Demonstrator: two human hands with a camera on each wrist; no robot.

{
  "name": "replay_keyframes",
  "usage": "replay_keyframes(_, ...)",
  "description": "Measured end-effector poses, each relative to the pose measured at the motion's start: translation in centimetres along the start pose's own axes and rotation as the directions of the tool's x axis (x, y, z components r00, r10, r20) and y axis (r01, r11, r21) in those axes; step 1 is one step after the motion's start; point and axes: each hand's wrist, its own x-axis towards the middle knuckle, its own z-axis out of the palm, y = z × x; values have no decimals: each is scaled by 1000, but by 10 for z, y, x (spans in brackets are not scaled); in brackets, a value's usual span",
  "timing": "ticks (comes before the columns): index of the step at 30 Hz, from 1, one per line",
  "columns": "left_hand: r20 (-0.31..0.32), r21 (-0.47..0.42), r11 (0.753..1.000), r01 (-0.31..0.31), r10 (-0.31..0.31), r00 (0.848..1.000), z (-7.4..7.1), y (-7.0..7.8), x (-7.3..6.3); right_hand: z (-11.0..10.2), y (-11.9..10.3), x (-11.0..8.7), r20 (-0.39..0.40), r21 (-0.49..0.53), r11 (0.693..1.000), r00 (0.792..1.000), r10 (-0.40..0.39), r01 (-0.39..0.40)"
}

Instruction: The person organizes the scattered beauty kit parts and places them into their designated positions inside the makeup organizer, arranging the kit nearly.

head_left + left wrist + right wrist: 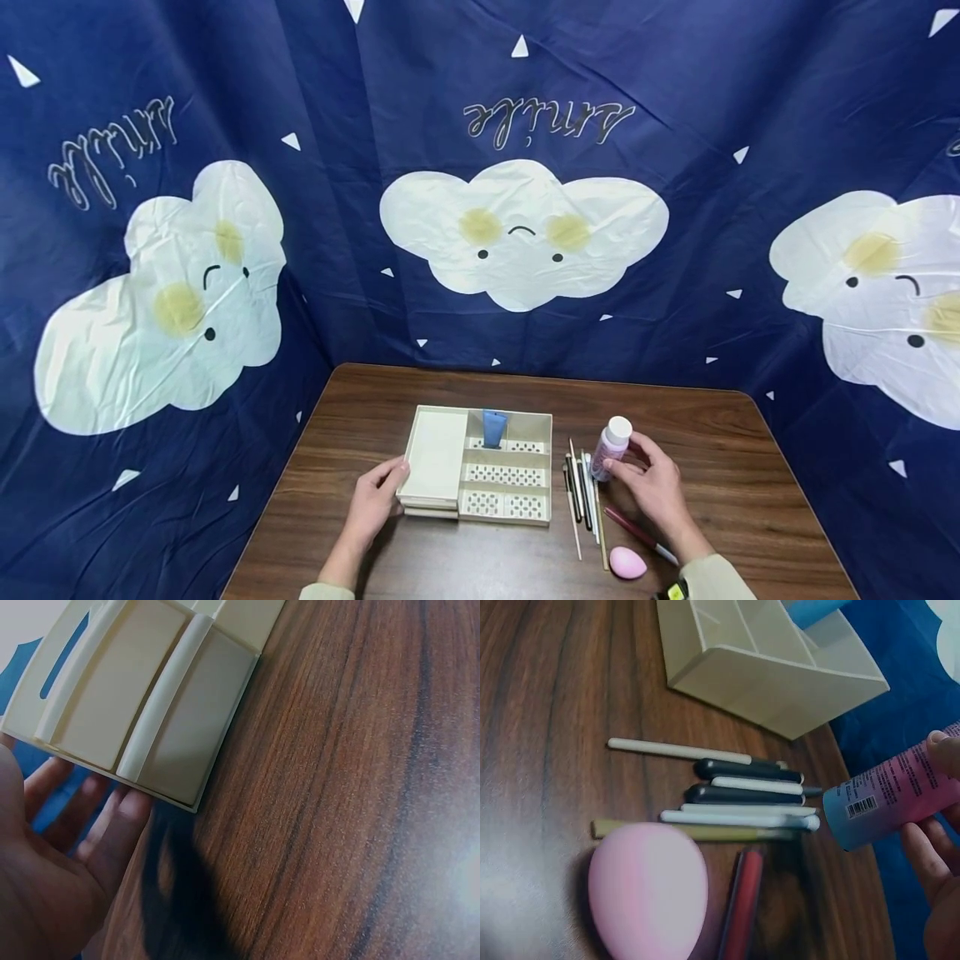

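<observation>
My right hand (655, 481) grips a pink-and-blue bottle (609, 450) with a white cap, thumb on one side and fingers round the other. In the right wrist view the bottle (892, 795) tilts above the table, its printed label and barcode showing. My left hand (375, 497) rests at the left side of a cream desktop organizer (437, 457); in the left wrist view its fingers (120, 825) reach along the side wall, below the drawer fronts. A blue tube (494, 428) stands in a back compartment of the organizer.
Several makeup brushes (577, 492) lie side by side right of the organizer. Closer to me are a pink makeup sponge (627, 563) and a dark red, slender stick (637, 531), by my right forearm. A blue cloud-print curtain (525, 350) borders the wooden table (720, 467).
</observation>
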Motion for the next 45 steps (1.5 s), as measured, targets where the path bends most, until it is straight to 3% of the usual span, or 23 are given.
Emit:
replay_keyframes(17, 8, -55, 998, -20, 21, 1000, 2, 1, 9, 20, -37, 19, 19, 34, 997, 998, -67, 66)
replay_keyframes(27, -11, -39, 999, -15, 15, 1000, 2, -3, 6, 29, -43, 22, 48, 69, 991, 992, -120, 117)
replay_keyframes(33, 0, -43, 999, 6, -6, 1000, 2, -2, 4, 35, -65, 21, 59, 49, 991, 990, -128, 125)
replay_keyframes(39, 2, -29, 999, 13, -13, 1000, 4, 14, -5, 41, -87, 16, 73, 52, 994, 992, -105, 101)
replay_keyframes(45, -1, -20, 1000, 9, -9, 1000, 4, 30, -19, 51, -70, 22, 85, 72, 991, 989, -118, 112)
